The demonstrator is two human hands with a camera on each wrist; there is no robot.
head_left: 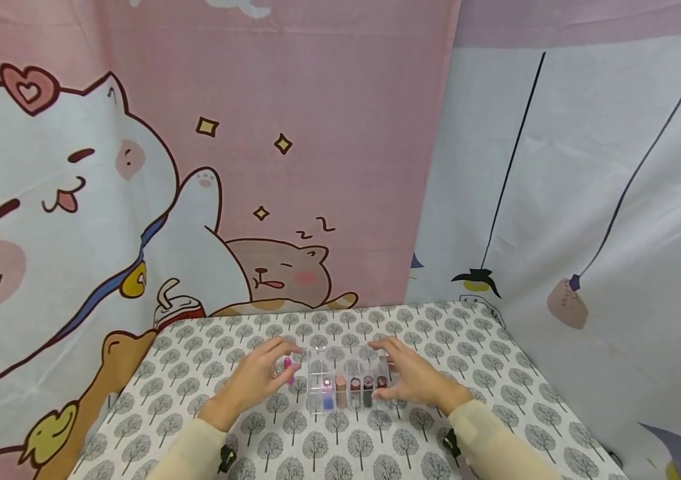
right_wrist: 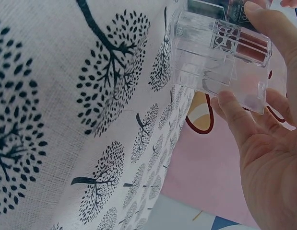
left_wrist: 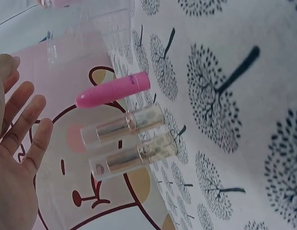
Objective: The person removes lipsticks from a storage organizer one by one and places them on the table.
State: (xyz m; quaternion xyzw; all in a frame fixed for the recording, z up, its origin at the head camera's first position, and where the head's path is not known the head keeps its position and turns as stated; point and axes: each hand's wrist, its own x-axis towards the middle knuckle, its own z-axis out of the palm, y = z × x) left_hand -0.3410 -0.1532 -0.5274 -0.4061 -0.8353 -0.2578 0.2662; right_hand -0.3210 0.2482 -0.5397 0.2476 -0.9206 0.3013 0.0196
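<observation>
A clear plastic lipstick organizer (head_left: 315, 383) stands on the table, with several lipsticks in its front row. Among them are a pink-and-blue tube (head_left: 328, 396), a peach tube (head_left: 341, 392) and a dark tube (head_left: 368, 392). My right hand (head_left: 417, 377) grips the organizer's right end, thumb at the front and fingers toward the back. On the other side, my left hand (head_left: 259, 372) is spread near the left end, its fingers loosely extended and holding nothing. Beside that hand stand a bright pink lipstick (left_wrist: 112, 90) and two clear-capped tubes, one nearer the pink one (left_wrist: 122, 130), the other (left_wrist: 131, 157) farther off.
A white cloth with a grey tree print (head_left: 358, 443) covers the table. Behind it hangs a pink cartoon curtain (head_left: 352, 167), and a pale curtain (head_left: 616, 200) closes off the right side.
</observation>
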